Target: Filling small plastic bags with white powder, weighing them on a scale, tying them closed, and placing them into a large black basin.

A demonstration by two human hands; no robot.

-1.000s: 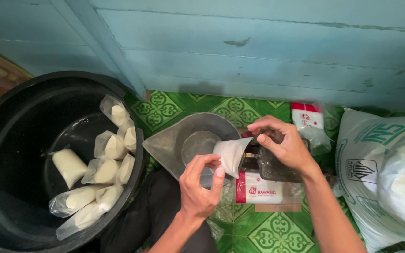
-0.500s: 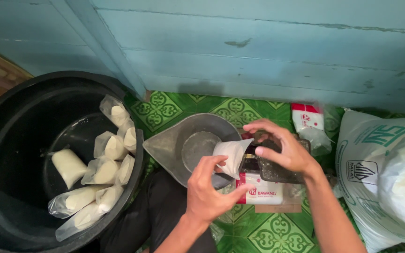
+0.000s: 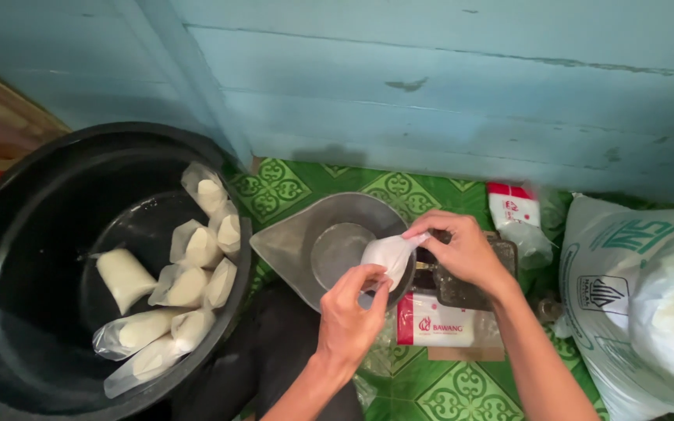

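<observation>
- Tub [image 3: 25, 234], black and round, sits at left with filled white packets [image 3: 185, 284] inside.
- Scoop pan [image 3: 306, 234], grey metal, lies on the green patterned mat [image 3: 446, 382].
- Left hand [image 3: 350, 320] fingers pinch the small white bag [image 3: 388, 253] from below, above the pan.
- Right hand [image 3: 462, 249] fingers grip its top.

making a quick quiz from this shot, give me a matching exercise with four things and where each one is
Things:
1. small white bag
2. filled bags
3. metal scoop pan
4. big white sack

Places:
A. at the right edge of the view
B. inside the black tub
C. on the green mat, below both hands
D. held between the left hand and right hand

Pairs: 1-D, 2-B, 3-C, 4-A
</observation>
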